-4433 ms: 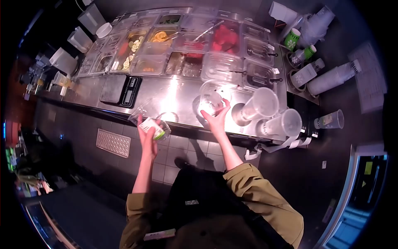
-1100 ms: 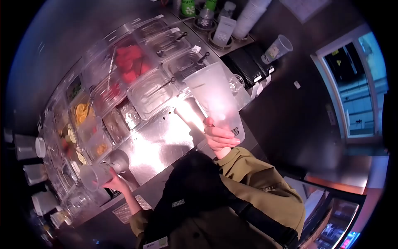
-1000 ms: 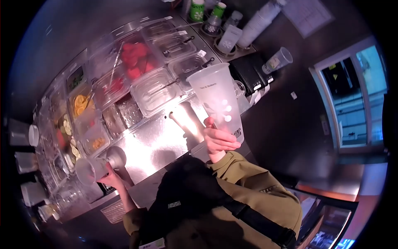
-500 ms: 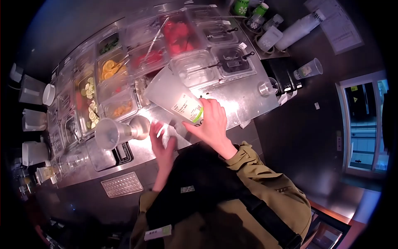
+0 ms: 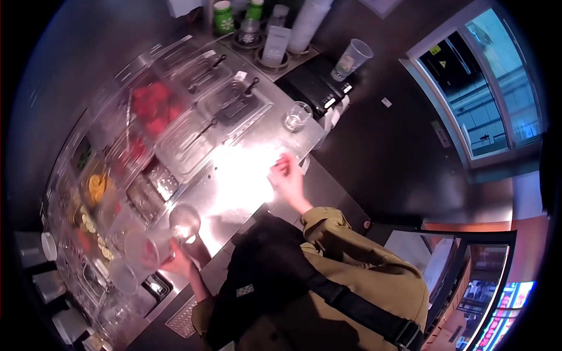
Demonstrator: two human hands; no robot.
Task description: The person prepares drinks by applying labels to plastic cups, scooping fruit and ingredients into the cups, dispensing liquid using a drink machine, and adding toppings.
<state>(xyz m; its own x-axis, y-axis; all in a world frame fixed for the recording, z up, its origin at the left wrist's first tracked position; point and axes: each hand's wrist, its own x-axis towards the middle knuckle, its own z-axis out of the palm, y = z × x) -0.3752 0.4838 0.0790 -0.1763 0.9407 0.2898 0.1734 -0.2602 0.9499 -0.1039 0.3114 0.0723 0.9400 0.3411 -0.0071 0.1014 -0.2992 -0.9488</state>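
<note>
My left hand (image 5: 178,262) is at the lower left of the counter, its fingers closed on a translucent plastic cup (image 5: 139,248); the fingertips show faintly through its wall. A second clear plastic cup (image 5: 123,276) stands close beside it, partly overlapping in view. Just above my left hand sits a round metal cup (image 5: 184,222) on the steel counter. Over the counter's front edge, my right hand (image 5: 287,176) is raised with bent fingers. Blur and strong glare hide whether anything is in them.
Lidded clear food bins (image 5: 234,108) line the back, with red fruit (image 5: 155,105) and orange slices (image 5: 98,187). A glass (image 5: 297,117) is near the counter's right end. Beyond it are a black machine (image 5: 313,85), a printed plastic cup (image 5: 352,60) and stacked cups (image 5: 310,26).
The view has swung right. My right hand has let go of the large labelled cup and moved right. My left hand, empty earlier, has moved left and now has a translucent cup in it.
</note>
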